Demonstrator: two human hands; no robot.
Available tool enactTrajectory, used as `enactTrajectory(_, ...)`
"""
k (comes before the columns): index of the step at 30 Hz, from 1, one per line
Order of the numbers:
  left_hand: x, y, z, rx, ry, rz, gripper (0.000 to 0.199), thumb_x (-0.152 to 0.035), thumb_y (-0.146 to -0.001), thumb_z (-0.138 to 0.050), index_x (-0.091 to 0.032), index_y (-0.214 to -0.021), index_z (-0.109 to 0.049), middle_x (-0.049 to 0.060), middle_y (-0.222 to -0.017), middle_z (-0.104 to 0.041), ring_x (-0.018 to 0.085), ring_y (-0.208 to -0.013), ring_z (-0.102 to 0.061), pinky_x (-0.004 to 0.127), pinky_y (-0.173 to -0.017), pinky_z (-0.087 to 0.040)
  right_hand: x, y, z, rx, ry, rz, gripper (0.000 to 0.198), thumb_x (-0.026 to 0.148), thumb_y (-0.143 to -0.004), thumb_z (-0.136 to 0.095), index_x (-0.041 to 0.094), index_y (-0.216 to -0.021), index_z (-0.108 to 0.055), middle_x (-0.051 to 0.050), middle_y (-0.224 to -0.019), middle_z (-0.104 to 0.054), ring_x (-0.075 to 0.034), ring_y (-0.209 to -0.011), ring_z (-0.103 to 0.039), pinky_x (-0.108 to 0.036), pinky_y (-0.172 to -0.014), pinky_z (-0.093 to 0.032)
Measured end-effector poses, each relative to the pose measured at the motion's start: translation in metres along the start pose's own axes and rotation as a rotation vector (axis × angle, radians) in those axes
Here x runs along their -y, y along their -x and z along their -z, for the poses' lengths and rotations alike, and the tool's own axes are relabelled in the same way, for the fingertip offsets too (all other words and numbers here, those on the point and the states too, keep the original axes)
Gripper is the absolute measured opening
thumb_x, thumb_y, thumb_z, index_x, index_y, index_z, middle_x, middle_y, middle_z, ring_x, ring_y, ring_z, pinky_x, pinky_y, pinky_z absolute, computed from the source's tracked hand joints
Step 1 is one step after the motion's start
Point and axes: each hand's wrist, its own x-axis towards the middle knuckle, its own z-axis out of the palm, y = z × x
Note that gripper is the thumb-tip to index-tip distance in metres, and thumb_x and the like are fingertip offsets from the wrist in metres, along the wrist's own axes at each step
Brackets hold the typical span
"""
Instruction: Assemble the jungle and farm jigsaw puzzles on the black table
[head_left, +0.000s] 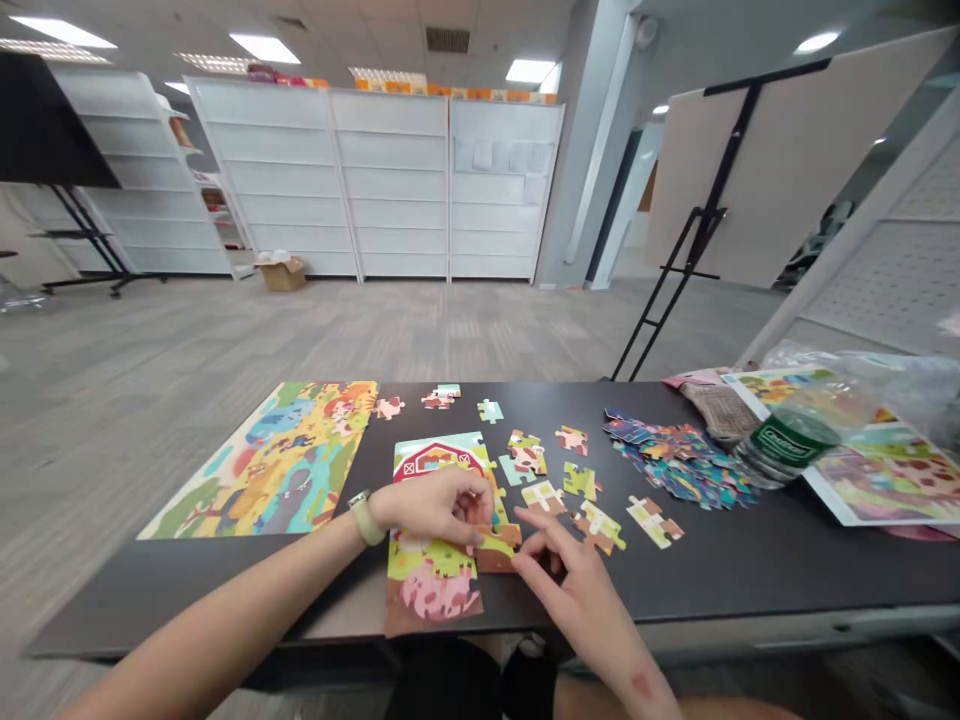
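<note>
Near the front edge of the dark grey counter (720, 560), you have a flat brown and yellow-green cardboard-looking jigsaw piece (496, 562), at the right side of a partly joined puzzle with a red barn and a pink spotted pig (439, 592). Your left hand (459, 508) has its fingers curled and its thumb on the piece's left part, seemingly pinching it. Your right hand (551, 560) is partly curled, thumb tip at the piece's right edge and forefinger stretched out above; whether it grips, you cannot tell from here. Expect the piece to be light, thin and fairly stiff, not slippery, with tabs that could bend or fray; it is best taken by its plain sides between thumb and forefinger, clear of the knobs. It looks roughly square, partly covered by your fingers, so no long axis can be read; its right side faces the counter's right end. The joined puzzle runs lengthwise from front to back, barn roof towards the far edge, pig by the front edge. Right of it lie loose farm-coloured jigsaw pieces (581, 482), well apart from the counter's far right corner.
</note>
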Motion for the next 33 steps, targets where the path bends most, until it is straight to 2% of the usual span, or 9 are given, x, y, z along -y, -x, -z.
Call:
enactTrajectory(3, -0.003, 0.001, -0.001, 0.003, -0.119, -0.061, 0.021, -0.031, -0.081, -0.075, -0.017, -0.084, -0.060, 0.000, -0.074, -0.064, 0.012, -0.064, -0.062, 0.021, -0.058, -0.047, 0.007, 0.001, -0.003, 0.062, 0.017, -0.031, 0.029, 0.031, -0.092, -0.053, 0.021, -0.117, -0.065, 0.001, -0.075, -0.067, -0.016, -0.069, -0.062, -0.026, -0.068, -0.047)
enactTrajectory(7, -0.007, 0.005, 0.012, -0.099, -0.360, -0.171, 0.008, -0.023, -0.083, -0.068, -0.017, -0.086, -0.064, 0.002, -0.084, -0.064, 0.012, -0.069, -0.057, 0.022, -0.063, -0.045, 0.006, 0.002, -0.001, 0.150, 0.087, -0.035, 0.028, 0.028, -0.091, -0.052, 0.020, -0.114, -0.065, 0.000, -0.076, -0.065, -0.018, -0.074, -0.063, -0.029, -0.073, -0.049)
enactTrajectory(10, -0.005, 0.005, 0.018, -0.119, -0.423, -0.191, 0.012, -0.023, -0.082, -0.068, -0.017, -0.091, -0.064, 0.003, -0.087, -0.063, 0.014, -0.072, -0.056, 0.023, -0.065, -0.045, 0.005, 0.001, -0.004, 0.128, 0.173, -0.013, 0.029, 0.026, -0.090, -0.051, 0.022, -0.115, -0.065, -0.001, -0.078, -0.064, -0.020, -0.079, -0.063, -0.032, -0.077, -0.050)
enactTrajectory(16, 0.002, 0.001, 0.012, -0.067, -0.576, -0.278, 0.025, -0.038, -0.078, -0.077, -0.020, -0.090, -0.066, 0.003, -0.087, -0.061, 0.018, -0.080, -0.055, 0.028, -0.074, -0.043, 0.005, -0.002, -0.009, 0.060, 0.300, 0.095, 0.017, 0.021, -0.083, -0.057, 0.023, -0.097, -0.066, -0.006, -0.100, -0.064, -0.025, -0.100, -0.059, -0.038, -0.087, -0.050)
enactTrajectory(23, 0.005, 0.001, 0.006, -0.078, -0.655, -0.266, 0.030, -0.040, -0.075, -0.079, -0.021, -0.094, -0.066, 0.004, -0.093, -0.061, 0.021, -0.088, -0.057, 0.029, -0.078, -0.044, 0.010, 0.000, -0.003, 0.144, 0.303, 0.145, 0.016, 0.019, -0.085, -0.059, 0.025, -0.093, -0.071, -0.006, -0.102, -0.062, -0.023, -0.099, -0.059, -0.037, -0.087, -0.051)
enactTrajectory(27, 0.000, 0.004, 0.013, -0.078, -0.559, -0.261, 0.028, -0.038, -0.078, -0.077, -0.020, -0.097, -0.066, 0.004, -0.094, -0.064, 0.019, -0.084, -0.059, 0.029, -0.076, -0.046, 0.012, 0.002, -0.002, 0.145, 0.286, 0.174, 0.018, 0.021, -0.085, -0.059, 0.026, -0.095, -0.073, -0.007, -0.104, -0.061, -0.023, -0.102, -0.060, -0.036, -0.088, -0.052)
enactTrajectory(29, -0.004, 0.008, 0.026, -0.162, -0.490, -0.228, 0.021, -0.034, -0.084, -0.069, -0.019, -0.098, -0.066, 0.004, -0.093, -0.067, 0.017, -0.081, -0.060, 0.028, -0.075, -0.047, 0.008, 0.003, -0.001, 0.102, 0.253, 0.170, 0.022, 0.022, -0.087, -0.056, 0.026, -0.103, -0.071, -0.007, -0.108, -0.062, -0.023, -0.103, -0.061, -0.037, -0.090, -0.052)
enactTrajectory(30, -0.005, 0.011, 0.035, -0.248, -0.480, -0.205, 0.016, -0.032, -0.088, -0.064, -0.019, -0.097, -0.065, 0.004, -0.092, -0.067, 0.017, -0.081, -0.061, 0.028, -0.075, -0.048, 0.005, 0.003, 0.000, 0.058, 0.235, 0.153, 0.024, 0.023, -0.088, -0.053, 0.025, -0.106, -0.070, -0.008, -0.109, -0.063, -0.023, -0.101, -0.062, -0.036, -0.089, -0.053)
enactTrajectory(33, -0.003, 0.022, 0.067, -0.642, -0.594, -0.128, 0.011, -0.025, -0.089, -0.056, -0.019, -0.088, -0.064, 0.003, -0.088, -0.068, 0.017, -0.080, -0.061, 0.028, -0.073, -0.048, -0.007, 0.003, 0.004, -0.072, 0.187, 0.070, 0.026, 0.026, -0.093, -0.045, 0.022, -0.106, -0.068, -0.008, -0.101, -0.066, -0.020, -0.084, -0.065, -0.032, -0.075, -0.056)
